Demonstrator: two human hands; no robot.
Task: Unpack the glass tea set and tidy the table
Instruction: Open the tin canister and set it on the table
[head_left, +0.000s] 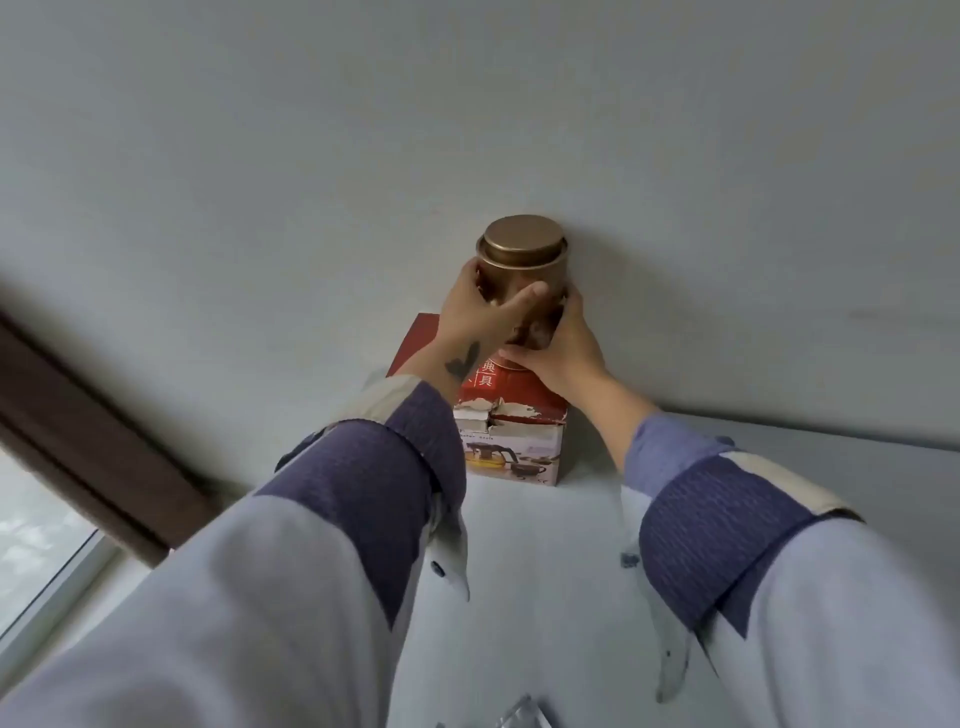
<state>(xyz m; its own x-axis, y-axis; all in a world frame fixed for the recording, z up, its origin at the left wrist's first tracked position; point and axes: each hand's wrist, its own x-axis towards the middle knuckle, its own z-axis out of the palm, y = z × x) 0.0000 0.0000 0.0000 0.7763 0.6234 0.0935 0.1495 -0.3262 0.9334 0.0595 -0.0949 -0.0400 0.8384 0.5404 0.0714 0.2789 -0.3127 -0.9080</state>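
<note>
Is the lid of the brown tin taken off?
No, the lid sits closed on the brown tin, which both hands hold above the red box.

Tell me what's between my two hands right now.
A bronze-coloured lidded canister, gripped by the left hand and right hand, just above the red tea set box. The head view shows it.

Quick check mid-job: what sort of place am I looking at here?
Probably a room in a home or office. A white table stands against a plain wall, with a window at left. Both hands grip a bronze canister above a red tea-set box.
</note>
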